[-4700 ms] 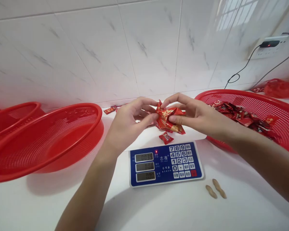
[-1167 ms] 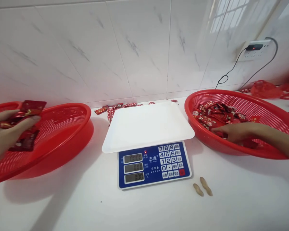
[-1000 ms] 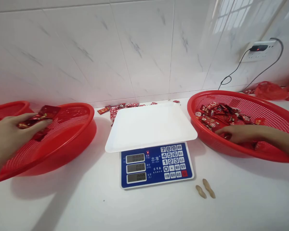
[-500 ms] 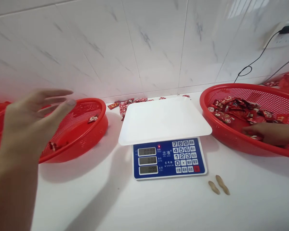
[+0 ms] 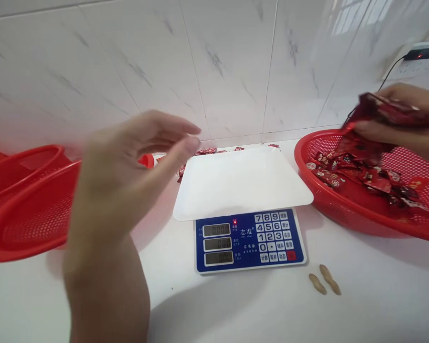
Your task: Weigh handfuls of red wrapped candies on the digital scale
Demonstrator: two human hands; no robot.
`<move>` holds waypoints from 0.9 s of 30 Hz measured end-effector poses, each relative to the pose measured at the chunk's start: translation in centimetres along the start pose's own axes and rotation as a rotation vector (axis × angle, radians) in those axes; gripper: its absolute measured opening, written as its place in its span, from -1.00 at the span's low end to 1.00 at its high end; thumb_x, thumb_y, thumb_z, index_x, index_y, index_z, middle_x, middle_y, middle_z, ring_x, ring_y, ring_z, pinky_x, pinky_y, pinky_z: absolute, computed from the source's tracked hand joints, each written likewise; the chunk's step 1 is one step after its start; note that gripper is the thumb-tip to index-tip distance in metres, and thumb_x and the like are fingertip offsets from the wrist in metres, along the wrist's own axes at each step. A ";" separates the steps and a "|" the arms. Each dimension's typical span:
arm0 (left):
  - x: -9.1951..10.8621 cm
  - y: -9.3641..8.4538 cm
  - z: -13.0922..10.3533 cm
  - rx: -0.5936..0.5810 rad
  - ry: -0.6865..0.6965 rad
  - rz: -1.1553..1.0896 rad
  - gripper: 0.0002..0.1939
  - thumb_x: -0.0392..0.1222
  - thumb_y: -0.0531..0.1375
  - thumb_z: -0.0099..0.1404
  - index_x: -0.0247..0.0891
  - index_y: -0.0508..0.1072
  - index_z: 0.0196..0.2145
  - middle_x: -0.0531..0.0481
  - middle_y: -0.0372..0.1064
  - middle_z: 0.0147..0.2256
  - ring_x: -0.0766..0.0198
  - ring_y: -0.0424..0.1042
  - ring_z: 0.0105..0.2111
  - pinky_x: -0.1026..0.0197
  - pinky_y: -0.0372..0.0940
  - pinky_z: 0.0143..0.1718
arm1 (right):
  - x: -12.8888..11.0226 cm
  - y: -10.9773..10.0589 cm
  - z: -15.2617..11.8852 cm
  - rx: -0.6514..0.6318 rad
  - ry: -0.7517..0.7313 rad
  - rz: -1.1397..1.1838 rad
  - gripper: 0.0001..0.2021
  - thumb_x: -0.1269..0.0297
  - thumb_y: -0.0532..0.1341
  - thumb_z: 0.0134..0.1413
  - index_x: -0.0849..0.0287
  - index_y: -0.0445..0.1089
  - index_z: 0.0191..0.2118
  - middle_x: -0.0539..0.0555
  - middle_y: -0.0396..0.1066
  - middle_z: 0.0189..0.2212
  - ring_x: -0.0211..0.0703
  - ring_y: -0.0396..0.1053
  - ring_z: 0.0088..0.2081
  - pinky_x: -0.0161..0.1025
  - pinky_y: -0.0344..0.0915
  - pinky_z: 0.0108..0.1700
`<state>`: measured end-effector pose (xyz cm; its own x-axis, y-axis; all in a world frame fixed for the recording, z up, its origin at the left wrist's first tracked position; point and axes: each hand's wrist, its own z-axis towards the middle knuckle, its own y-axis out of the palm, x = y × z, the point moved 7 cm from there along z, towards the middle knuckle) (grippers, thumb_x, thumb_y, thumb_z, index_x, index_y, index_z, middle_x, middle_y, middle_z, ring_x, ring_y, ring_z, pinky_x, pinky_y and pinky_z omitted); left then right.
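Observation:
My left hand [image 5: 139,166] is raised over the counter, just left of the scale's white tray [image 5: 243,183]. Its fingers curve toward the thumb with a gap between, and I see nothing in it. Above the right red basket [image 5: 346,205], my right hand [image 5: 389,131] grips a bunch of small red wrapped packets [image 5: 366,116], blurred by motion. More red packets [image 5: 361,174] lie inside that basket. Nothing rests on the scale's tray, and the blue keypad panel [image 5: 250,240] below it shows zeros on its displays.
On the left stand more red baskets [image 5: 32,219], partly hidden behind my left arm. Loose red packets [image 5: 207,151] lie behind the scale along the tiled wall. Two peanuts [image 5: 325,280] sit on the white counter, front right. A plugged-in black adapter [image 5: 420,54] is on the wall.
My left hand has moved right, from over the left basket toward the scale, its fingers nearer the thumb. My right hand has risen out of the right basket with red packets in it.

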<state>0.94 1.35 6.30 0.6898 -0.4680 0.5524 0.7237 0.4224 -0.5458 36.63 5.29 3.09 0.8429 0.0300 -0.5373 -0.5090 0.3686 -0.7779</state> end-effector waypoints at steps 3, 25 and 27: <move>-0.2 3.5 -0.4 -0.189 0.017 -0.016 -0.71 0.04 0.34 0.28 -0.04 0.58 -0.07 0.14 0.59 -0.19 0.25 0.55 -0.21 0.20 0.48 -0.17 | -7.6 5.7 -1.5 -0.250 -0.099 0.639 -0.82 0.17 0.25 0.25 0.12 0.38 -0.10 0.02 0.52 -0.28 -0.20 0.51 -0.26 -0.16 0.47 -0.20; -1.8 7.4 -0.1 -0.370 -0.049 -0.082 -0.76 -0.10 0.27 0.35 -0.15 0.56 -0.06 0.01 0.60 -0.16 0.20 0.57 -0.23 0.21 0.44 -0.23 | -11.2 13.7 -3.0 -0.649 -0.229 1.030 -0.82 0.32 0.31 0.21 0.17 0.47 -0.07 0.04 0.52 -0.14 -0.22 0.52 -0.18 -0.23 0.53 -0.12; -0.9 7.4 -0.3 -0.331 -0.020 -0.097 -0.80 -0.16 0.29 0.33 -0.15 0.55 -0.08 0.06 0.59 -0.30 0.25 0.55 -0.35 0.25 0.42 -0.30 | -11.6 13.1 -3.4 -0.639 -0.238 1.083 -0.84 0.33 0.32 0.22 0.21 0.46 -0.10 0.01 0.52 -0.24 -0.27 0.52 -0.29 -0.27 0.52 -0.18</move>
<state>5.64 4.65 1.54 0.6212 -0.4766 0.6221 0.7415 0.1007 -0.6633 19.56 6.66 -1.98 -0.0763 0.2225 -0.9720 -0.8891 -0.4565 -0.0347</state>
